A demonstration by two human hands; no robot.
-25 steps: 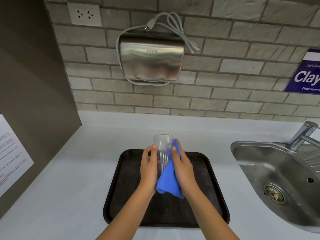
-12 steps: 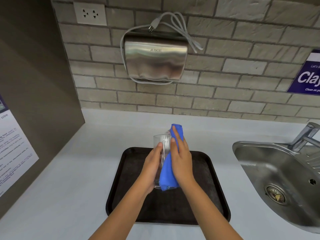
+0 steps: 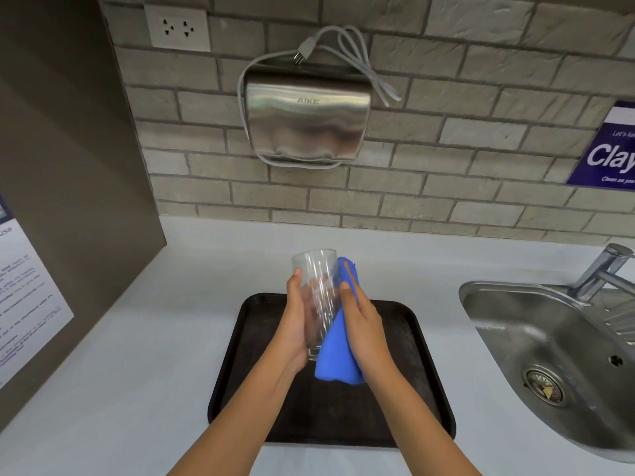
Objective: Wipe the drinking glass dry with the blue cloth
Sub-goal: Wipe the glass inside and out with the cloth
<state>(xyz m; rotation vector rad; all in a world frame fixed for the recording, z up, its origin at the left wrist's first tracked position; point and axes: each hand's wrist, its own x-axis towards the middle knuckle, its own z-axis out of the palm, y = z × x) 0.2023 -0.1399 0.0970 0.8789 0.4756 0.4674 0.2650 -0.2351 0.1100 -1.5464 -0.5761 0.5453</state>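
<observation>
The left hand [image 3: 295, 324] grasps the tall clear drinking glass [image 3: 318, 297], held above the dark rectangular tray [image 3: 405, 365]; the right hand [image 3: 360, 324] presses the blue cloth [image 3: 335, 355] against the glass at its 3 o'clock side. A wet glass could slip from this one-sided grip and crack on the tray. The pale surface [image 3: 144, 355] carries a steel sink [image 3: 515, 321] at 3 o'clock; a steel hand dryer [image 3: 307, 125] hangs on the brick wall at 12.

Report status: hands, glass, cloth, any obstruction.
Left hand grips glass. Right hand presses blue cloth against its side. Held above tray. Nothing obstructing.
</observation>
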